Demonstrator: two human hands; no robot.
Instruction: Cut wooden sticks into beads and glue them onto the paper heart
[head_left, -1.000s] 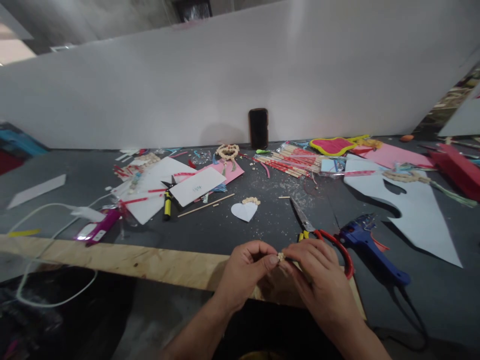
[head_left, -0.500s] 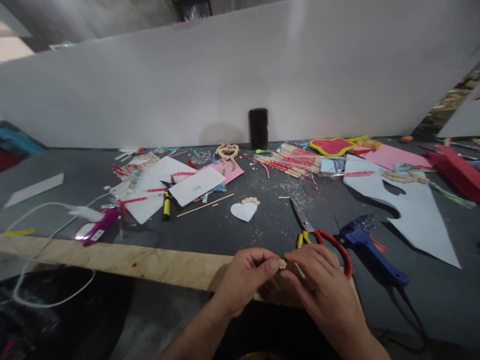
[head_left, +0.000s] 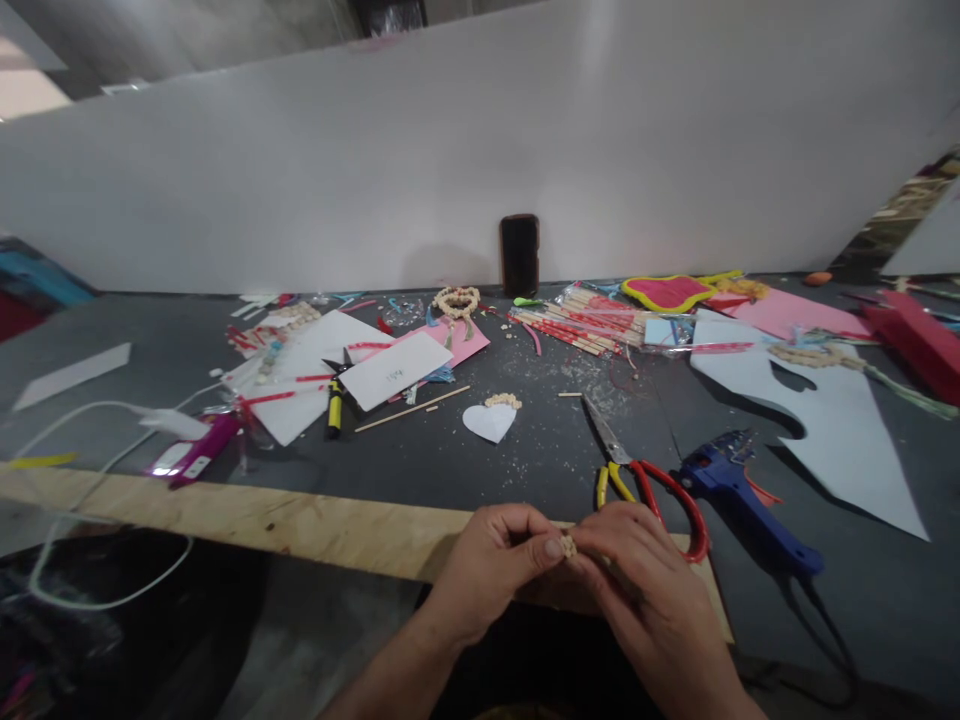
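Observation:
A small tan beaded-looking piece point(head_left: 568, 545) is pinched between both hands near the wooden table edge. My left hand point(head_left: 502, 560) grips its left side with thumb and forefinger. My right hand point(head_left: 649, 580) closes on its right side, its fingertips touching the piece. Beyond the hands lies a white paper heart point(head_left: 489, 422) with a row of similar tan pieces along its upper right edge. Red-handled scissors point(head_left: 613, 445) lie just past my right hand, with yellow-handled pliers point(head_left: 613, 484) beside them.
A blue glue gun point(head_left: 750, 500) with its cable lies at the right, beside cut white foam sheet point(head_left: 855, 430). A phone point(head_left: 520, 255) leans on the white panel. Left are a thin stick point(head_left: 412, 409), a yellow-black cutter point(head_left: 334, 405), white card point(head_left: 395, 370) and a purple glue gun point(head_left: 196, 450).
Both hands have moved slightly down, still holding the tan piece. The small light stick seen by my right fingers earlier is now mostly hidden.

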